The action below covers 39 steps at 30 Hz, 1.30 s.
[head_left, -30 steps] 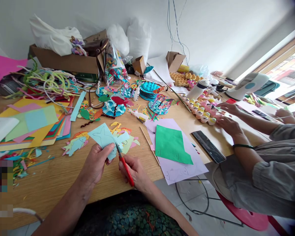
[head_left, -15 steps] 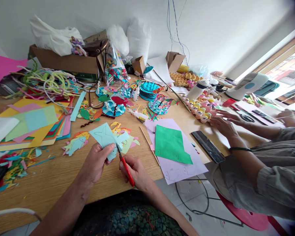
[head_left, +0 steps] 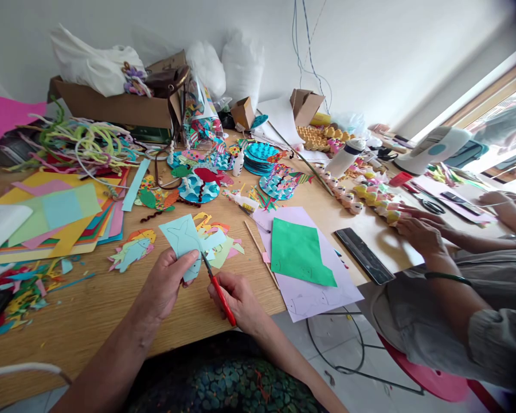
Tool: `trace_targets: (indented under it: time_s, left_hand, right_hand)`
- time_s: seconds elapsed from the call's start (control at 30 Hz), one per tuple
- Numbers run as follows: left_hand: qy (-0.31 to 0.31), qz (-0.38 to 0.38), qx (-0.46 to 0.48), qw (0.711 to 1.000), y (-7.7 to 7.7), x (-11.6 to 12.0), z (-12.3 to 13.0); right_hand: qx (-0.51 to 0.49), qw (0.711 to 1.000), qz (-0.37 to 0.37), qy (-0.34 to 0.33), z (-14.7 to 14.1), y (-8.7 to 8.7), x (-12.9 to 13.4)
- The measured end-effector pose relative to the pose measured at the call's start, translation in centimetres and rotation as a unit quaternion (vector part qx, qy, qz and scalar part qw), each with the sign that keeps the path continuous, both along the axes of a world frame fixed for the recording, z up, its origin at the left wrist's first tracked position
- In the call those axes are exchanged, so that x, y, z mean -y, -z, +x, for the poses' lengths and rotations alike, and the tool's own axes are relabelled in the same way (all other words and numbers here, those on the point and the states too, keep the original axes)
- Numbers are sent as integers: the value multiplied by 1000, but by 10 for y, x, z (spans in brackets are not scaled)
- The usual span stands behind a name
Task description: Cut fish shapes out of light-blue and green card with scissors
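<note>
My left hand [head_left: 168,281] pinches a piece of light blue paper [head_left: 178,234] with a fish outline drawn on it, thumb on top. Red-handled scissors [head_left: 220,292] are in my right hand [head_left: 236,301], their blades at the right edge of that paper. Just beyond my hands lie yellow, green and blue paper scraps [head_left: 226,249]. A small pile of cut-out paper fish [head_left: 134,249] rests to the left. On the right, a green sheet [head_left: 298,252] lies over a lilac sheet [head_left: 327,301], both bearing pencilled fish outlines.
A wooden stick [head_left: 260,252], a glue bottle [head_left: 246,203] and decorated blue discs [head_left: 200,188] lie ahead. Coloured paper sheets [head_left: 69,212] are stacked left. At right, a co-worker's hands [head_left: 421,229] touch a row of egg-carton pieces [head_left: 376,203], near a black phone [head_left: 364,256].
The blue paper has shifted slightly to the right and turned a little in my left hand. The co-worker's hands have moved right, along with a row of egg-carton pieces.
</note>
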<state>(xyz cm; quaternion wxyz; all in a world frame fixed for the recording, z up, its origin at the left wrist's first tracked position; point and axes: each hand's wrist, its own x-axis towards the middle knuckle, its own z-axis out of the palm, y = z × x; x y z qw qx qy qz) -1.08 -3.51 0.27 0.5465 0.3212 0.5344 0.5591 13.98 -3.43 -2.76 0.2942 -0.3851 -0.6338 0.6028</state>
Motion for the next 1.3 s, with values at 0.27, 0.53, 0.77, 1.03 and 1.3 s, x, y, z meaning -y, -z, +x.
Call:
trace_targets:
  time_s: [0.27, 0.53, 0.77, 1.03, 1.3]
  left_hand:
    - [20, 10, -13, 1000, 1, -2, 0]
    - [26, 14, -21, 999, 0, -2, 0]
    - [23, 5, -7, 1000, 2, -2, 0]
    - [-3, -1, -3, 1000, 3, -5, -3]
    - [-3, -8, 7, 1000, -1, -4, 5]
  right_hand:
    - [-2, 1000, -1, 2, 0, 0, 1]
    - [6, 1000, 9, -2, 2, 2, 0]
    - [18, 1000, 16, -5, 4, 3, -1]
    - [8, 1000, -2, -6, 4, 3, 0]
    - [-68, 993, -98, -10, 0, 11, 2]
